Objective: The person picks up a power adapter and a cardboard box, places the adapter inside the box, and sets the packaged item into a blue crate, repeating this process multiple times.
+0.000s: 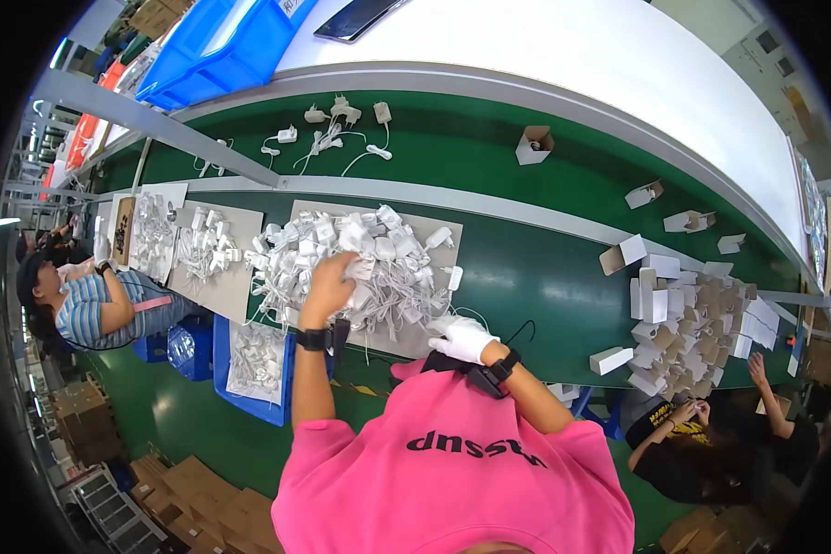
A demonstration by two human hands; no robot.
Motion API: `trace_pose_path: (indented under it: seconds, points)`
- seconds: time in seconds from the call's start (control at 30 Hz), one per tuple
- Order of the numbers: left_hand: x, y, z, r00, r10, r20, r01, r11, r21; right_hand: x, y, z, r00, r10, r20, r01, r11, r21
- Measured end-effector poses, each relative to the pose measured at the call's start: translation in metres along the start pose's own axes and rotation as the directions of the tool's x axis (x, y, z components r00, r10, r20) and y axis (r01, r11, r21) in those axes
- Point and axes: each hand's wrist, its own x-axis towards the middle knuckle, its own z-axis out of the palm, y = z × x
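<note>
Adapters (383, 245) on sheet (402, 342) — boxes (679, 328) far right — bin (221, 355) left.

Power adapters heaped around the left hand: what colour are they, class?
The power adapters are white, showing best in the head view.

Wht chargers (385, 249), grn tabletop (526, 277)

Wide head-worn fisheye, looking down, workbench (545, 277) close below
</note>
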Motion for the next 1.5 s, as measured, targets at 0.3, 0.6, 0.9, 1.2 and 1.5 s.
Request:
trace_pose_path:
  seconds: [0.3, 0.6, 0.9, 1.2, 1.5]
  points:
    - [-0.021, 0.005, 0.003, 0.997, 0.05, -0.056, -0.042, 0.989, 0.143, -0.037, 0.022, -0.028, 0.958, 0.258, -0.128, -0.217, 0.938, 0.271]
    - [0.104, 0.031, -0.049, 0.996, -0.032, 0.083, -0.019, 0.838, 0.545, -0.033, 0.041, -0.031, 0.954, 0.261, -0.15, -0.232, 0.955, 0.187]
    - [0.319, -0.042, 0.09, 0.998, -0.063, -0.024, 0.063, 0.77, 0.635, -0.041, 0.066, -0.072, 0.865, 0.357, -0.351, -0.307, 0.932, 0.193]
    - [0.302, -0.028, 0.118, 0.985, -0.163, 0.058, 0.114, 0.864, 0.49, -0.073, 0.087, -0.057, 0.821, 0.455, -0.344, -0.379, 0.886, 0.268]
    - [0.196, 0.127, 0.066, 0.964, 0.216, -0.156, -0.254, 0.921, -0.295, -0.063, 0.065, -0.05, 0.797, 0.492, -0.351, 0.011, 0.569, 0.823]
